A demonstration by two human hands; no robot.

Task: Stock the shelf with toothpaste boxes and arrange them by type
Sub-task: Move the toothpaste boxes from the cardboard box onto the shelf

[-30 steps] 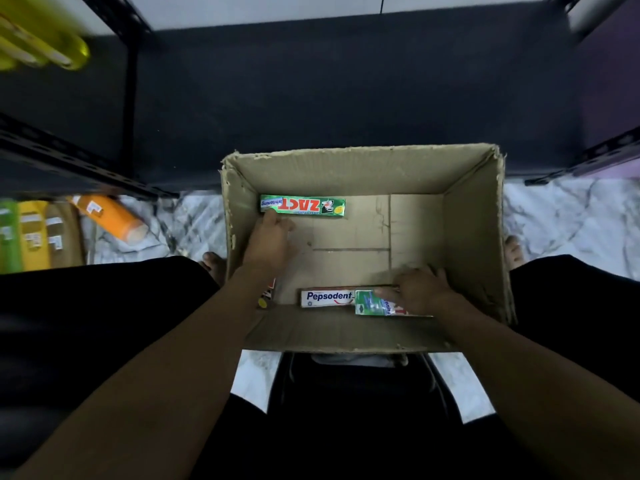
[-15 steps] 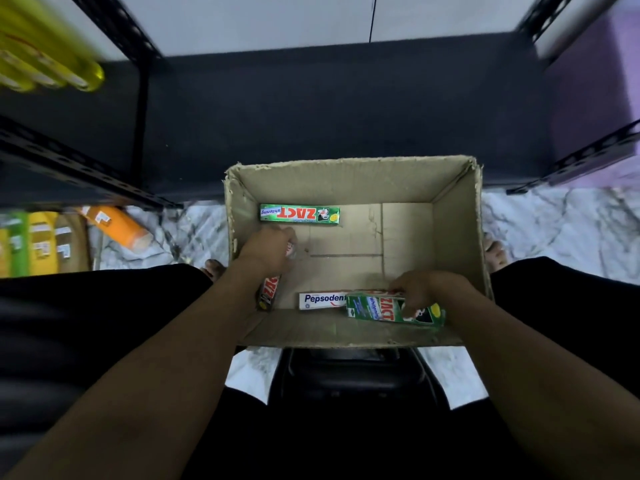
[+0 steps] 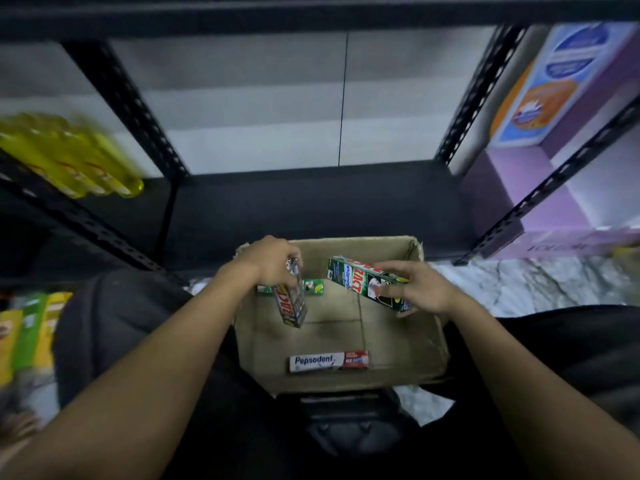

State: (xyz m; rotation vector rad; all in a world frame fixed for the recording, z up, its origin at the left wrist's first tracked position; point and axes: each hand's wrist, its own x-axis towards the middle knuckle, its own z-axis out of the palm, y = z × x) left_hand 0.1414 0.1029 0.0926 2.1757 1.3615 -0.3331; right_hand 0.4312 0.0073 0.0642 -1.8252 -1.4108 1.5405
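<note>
An open cardboard box (image 3: 429,344) sits between my knees. My left hand (image 3: 268,259) grips a dark Zact toothpaste box (image 3: 290,304) by its top end, so it hangs nearly upright over the carton. My right hand (image 3: 420,289) holds a green Zact Whitening box (image 3: 356,280), tilted, above the carton's right half. Another green Zact box (image 3: 313,286) lies on the carton floor at the back, partly hidden by the hanging one. A white and red Pepsodent box (image 3: 329,362) lies flat near the front wall. The dark shelf board (image 3: 311,202) lies beyond the carton.
Black perforated shelf uprights (image 3: 121,102) frame the bay. Yellow bottles (image 3: 69,157) lie on the left shelf, green and yellow packs (image 3: 27,334) lower left. Purple boxes (image 3: 561,98) fill the right bay. White marble floor (image 3: 519,285) shows to the right of the carton.
Both hands have lifted out of the carton, each with a Zact box picked up from its floor. The camera has tilted up and shows more of the shelf.
</note>
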